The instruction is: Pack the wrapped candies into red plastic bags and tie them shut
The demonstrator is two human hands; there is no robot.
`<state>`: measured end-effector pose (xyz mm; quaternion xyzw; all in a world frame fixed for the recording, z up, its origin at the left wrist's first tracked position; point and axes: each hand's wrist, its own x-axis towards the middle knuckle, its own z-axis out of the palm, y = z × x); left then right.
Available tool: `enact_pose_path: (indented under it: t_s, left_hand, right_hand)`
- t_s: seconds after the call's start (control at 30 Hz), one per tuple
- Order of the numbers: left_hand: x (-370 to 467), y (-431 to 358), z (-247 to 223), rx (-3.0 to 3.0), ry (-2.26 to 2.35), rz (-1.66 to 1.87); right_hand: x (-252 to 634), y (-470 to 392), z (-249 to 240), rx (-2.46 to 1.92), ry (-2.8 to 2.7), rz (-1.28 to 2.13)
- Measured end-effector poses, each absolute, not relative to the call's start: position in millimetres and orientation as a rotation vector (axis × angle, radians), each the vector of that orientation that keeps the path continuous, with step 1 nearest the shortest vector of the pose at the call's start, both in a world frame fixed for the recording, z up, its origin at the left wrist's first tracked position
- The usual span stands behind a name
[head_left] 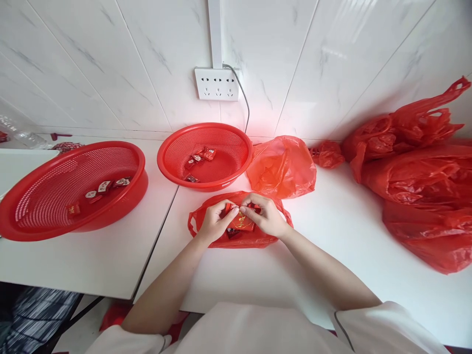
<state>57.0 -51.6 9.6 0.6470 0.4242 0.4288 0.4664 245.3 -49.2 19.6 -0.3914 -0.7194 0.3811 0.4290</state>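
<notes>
A small red box with gold print [246,223] sits over the red plastic bag [254,241] on the table in front of me. My left hand [216,223] is closed, its thumb and fingers pinching at the box's upper left edge. Thumb and forefinger of my right hand [268,216] meet the left fingertips there, also in a pinch. A bit of white and red shows between the fingertips, too small to make out. Some small dark red wrapped pieces [232,232] lie in the bag beside the box, partly hidden by the hands.
Behind the bag stands a red plastic basket [167,162] with several wrapped pieces; a larger one [132,196] is on the left. Another red bag [283,167] lies beyond my right hand. Bulky red bags [435,182] fill the right side. A socket strip [217,84] is on the wall.
</notes>
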Motion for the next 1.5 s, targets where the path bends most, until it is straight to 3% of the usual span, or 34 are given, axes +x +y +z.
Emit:
enact_pose_path:
  t_s: [0.2, 0.67, 0.97, 1.5]
  left_hand:
    - [52, -51, 3, 1.435, 1.034, 0.836]
    - [53, -48, 5, 1.369, 1.079, 1.076]
    - [56, -48, 4, 1.307, 1.119, 1.018]
    - [50, -48, 4, 1.48, 1.117, 0.781]
  right_hand:
    - [246, -47, 21, -0.992, -1.61, 1.069]
    - [243, -44, 12, -0.934, -1.583, 1.356]
    - [245, -44, 15, -1.054, -1.634, 1.207]
    - [244, -45, 22, -0.885, -1.543, 1.269]
